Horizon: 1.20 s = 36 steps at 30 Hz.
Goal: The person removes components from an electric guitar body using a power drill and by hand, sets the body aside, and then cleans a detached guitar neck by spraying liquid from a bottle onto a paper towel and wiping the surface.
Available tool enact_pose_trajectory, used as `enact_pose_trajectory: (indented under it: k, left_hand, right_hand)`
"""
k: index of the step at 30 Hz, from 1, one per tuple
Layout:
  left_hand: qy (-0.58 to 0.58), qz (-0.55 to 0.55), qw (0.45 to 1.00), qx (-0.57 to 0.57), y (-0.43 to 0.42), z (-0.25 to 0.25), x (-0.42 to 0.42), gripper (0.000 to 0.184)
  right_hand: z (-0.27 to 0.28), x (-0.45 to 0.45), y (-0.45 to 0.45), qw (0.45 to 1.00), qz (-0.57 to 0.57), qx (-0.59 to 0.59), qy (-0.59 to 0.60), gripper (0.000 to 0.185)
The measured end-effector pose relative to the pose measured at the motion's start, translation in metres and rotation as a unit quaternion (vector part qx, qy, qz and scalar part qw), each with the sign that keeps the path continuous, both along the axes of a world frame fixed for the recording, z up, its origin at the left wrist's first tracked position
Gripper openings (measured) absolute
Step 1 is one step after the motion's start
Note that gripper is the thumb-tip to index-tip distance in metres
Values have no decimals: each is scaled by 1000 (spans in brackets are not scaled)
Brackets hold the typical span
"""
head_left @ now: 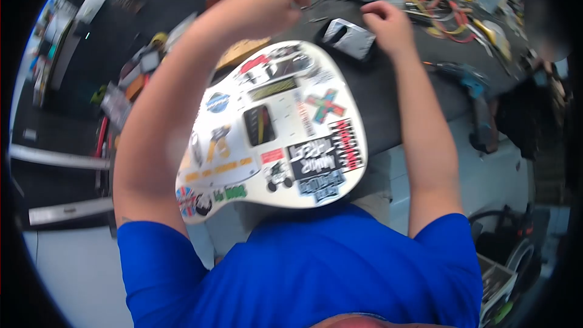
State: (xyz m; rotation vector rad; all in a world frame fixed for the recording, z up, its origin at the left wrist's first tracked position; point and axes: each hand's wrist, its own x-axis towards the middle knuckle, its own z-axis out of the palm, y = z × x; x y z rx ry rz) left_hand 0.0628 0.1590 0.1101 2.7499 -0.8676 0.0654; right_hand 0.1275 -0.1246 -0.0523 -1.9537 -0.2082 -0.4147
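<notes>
A white guitar body (282,130) covered in stickers lies across the bench edge, just in front of my torso. My left hand (276,3) is raised beyond its far edge, fingers bent together; whatever they hold, if anything, is too small to name. To the right, my right hand (388,24) has its fingers curled close beside a silver and black device (350,39) on the bench. Whether that hand touches the device or holds something small cannot be made out. A dark rectangular opening (260,125) shows in the middle of the guitar body.
Loose cables (446,18) and tools crowd the back right of the dark bench (382,103). A teal and black power tool (470,79) lies at the right. Small boxes and parts (136,79) are heaped at the left, near white rails (61,157).
</notes>
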Motion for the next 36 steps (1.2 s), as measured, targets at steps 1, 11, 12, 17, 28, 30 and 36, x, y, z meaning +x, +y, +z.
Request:
enact_pose_trajectory:
  k: [1,11,12,17,28,30,36]
  left_hand:
    - [8,-3,1000,-7,21,10,-13,28]
    - [127,223,958,-127,206,2,-202,28]
    - [150,215,955,-139,209,-11,-220,30]
    - [58,164,965,-195,191,-57,-264,36]
    - [175,160,945,-227,210,-44,-240,33]
    - [111,160,950,-245,204,-35,-225,32]
    - [14,107,973,-203,206,-26,-154,26]
  right_hand:
    - [-1,1,1,1000,10,-8,-23,29]
    - [4,-14,7,996,59,41,-57,21]
    - [4,-15,10,995,64,49,-64,20]
    - [29,-29,33,987,86,113,-77,17]
    - [95,-26,129,943,319,73,-66,23]
    - [73,-14,135,920,372,119,-41,34]
    - [91,-62,120,922,336,-191,4,38]
